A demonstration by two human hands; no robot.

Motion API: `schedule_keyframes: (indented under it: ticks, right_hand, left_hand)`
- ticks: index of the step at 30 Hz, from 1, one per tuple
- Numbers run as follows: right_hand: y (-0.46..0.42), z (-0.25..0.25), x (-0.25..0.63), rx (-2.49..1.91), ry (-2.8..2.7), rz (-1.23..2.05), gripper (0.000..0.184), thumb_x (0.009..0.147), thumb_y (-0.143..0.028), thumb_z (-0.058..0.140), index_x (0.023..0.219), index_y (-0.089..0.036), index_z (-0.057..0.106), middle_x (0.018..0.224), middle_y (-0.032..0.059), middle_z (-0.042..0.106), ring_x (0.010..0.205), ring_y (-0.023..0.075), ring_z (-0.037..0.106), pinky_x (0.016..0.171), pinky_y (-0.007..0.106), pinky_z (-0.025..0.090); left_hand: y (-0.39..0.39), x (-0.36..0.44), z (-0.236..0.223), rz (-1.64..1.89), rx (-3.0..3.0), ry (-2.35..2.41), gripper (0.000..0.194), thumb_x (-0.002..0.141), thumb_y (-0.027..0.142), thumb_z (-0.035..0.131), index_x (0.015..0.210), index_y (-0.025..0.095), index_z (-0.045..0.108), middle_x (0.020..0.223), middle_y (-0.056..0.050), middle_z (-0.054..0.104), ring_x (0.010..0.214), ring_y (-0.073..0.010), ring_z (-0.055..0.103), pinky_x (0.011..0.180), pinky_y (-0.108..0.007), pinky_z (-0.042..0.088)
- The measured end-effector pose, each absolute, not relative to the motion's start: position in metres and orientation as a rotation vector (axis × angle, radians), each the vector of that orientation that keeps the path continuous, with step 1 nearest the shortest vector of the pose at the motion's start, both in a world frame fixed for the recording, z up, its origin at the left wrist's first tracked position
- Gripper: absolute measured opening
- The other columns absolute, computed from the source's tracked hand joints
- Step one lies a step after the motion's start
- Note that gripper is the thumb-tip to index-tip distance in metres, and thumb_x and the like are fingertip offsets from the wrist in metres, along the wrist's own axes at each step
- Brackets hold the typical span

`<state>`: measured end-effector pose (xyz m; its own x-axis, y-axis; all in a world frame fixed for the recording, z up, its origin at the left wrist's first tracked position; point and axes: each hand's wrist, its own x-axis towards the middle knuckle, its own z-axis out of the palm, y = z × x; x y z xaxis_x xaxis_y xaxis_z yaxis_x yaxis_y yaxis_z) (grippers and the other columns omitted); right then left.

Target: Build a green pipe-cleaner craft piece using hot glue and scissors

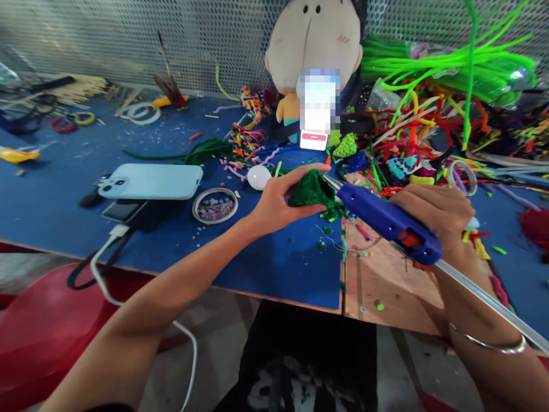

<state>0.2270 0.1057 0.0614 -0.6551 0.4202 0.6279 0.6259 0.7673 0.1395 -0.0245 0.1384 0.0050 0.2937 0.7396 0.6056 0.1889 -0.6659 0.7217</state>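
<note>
My left hand [277, 203] is closed around a dark green fuzzy piece [305, 189], shaped like a small cone with an opening on its right side. A blue hot glue gun [386, 220] is gripped in my right hand [437, 212]. Its metal nozzle touches or nearly touches the opening of the green piece; I cannot tell which. A long clear glue stick [489, 303] sticks out of the gun's back end. Small dark green fluffy scraps [334, 212] lie on the table just below the nozzle.
A light blue phone [154, 181] rests on a dark device at left, beside a round dish of beads [214, 206]. A lit phone [315, 114] leans against a plush doll [313, 46]. Colourful pipe cleaners [420, 126] pile up at right. A red stool [55, 332] stands lower left.
</note>
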Motion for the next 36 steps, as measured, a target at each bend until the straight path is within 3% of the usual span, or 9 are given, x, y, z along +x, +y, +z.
schedule_keyframes:
  ticks: [5,11,16,19,30,36]
  right_hand:
    - [0.106,0.062,0.225,-0.783,-2.366,-0.436,0.036,0.099,-0.038,0.037,0.069,-0.021,0.047,0.057,0.0010,0.051,0.050,0.0140,0.047,0.050,0.031,0.035]
    - [0.104,0.063,0.225,-0.768,-2.333,-0.476,0.031,0.097,-0.032,0.043,0.068,-0.021,0.047,0.055,0.0003,0.052,0.049,0.0139,0.050,0.049,0.029,0.037]
    - [0.104,0.061,0.227,-0.762,-2.323,-0.386,0.020,0.095,-0.025,0.047,0.086,-0.014,0.060,0.079,0.0126,0.071,0.070,0.0197,0.068,0.064,0.031,0.050]
    - [0.109,0.057,0.228,-0.611,-2.278,-0.368,0.017,0.093,-0.026,0.053,0.088,-0.011,0.062,0.085,0.0172,0.074,0.076,0.0205,0.071,0.065,0.029,0.052]
    - [0.104,0.061,0.229,-0.832,-2.391,-0.352,0.032,0.095,-0.048,0.046,0.090,-0.019,0.058,0.078,0.0070,0.070,0.067,0.0162,0.067,0.057,0.027,0.048]
    - [0.118,0.048,0.226,-0.807,-2.171,-0.369,0.011,0.088,-0.031,0.053,0.087,-0.021,0.059,0.075,0.0032,0.066,0.060,0.0147,0.062,0.052,0.027,0.046]
  left_hand:
    - [0.139,-0.025,0.005,1.348,2.037,0.838,0.056,0.070,0.034,0.078,0.120,0.016,0.062,0.118,-0.007,0.070,0.108,-0.0197,0.067,0.092,-0.028,0.056]
    - [0.139,-0.024,0.005,1.344,2.015,0.866,0.056,0.069,0.038,0.078,0.119,0.017,0.062,0.117,-0.006,0.070,0.105,-0.0200,0.067,0.087,-0.029,0.057]
    - [0.139,-0.025,0.006,1.330,2.022,0.898,0.059,0.069,0.040,0.078,0.120,0.017,0.062,0.112,-0.006,0.071,0.103,-0.0200,0.067,0.086,-0.029,0.057]
    - [0.138,-0.025,0.006,1.337,2.015,0.899,0.061,0.069,0.042,0.078,0.121,0.017,0.061,0.112,-0.006,0.071,0.104,-0.0205,0.067,0.086,-0.030,0.057]
    - [0.140,-0.024,0.007,1.355,2.026,0.897,0.057,0.071,0.043,0.077,0.119,0.019,0.060,0.111,-0.004,0.070,0.098,-0.0191,0.067,0.082,-0.029,0.056]
    - [0.126,-0.020,0.002,1.565,2.038,1.094,0.040,0.073,0.047,0.073,0.099,0.022,0.057,0.084,0.000,0.066,0.076,-0.0159,0.064,0.074,-0.032,0.054]
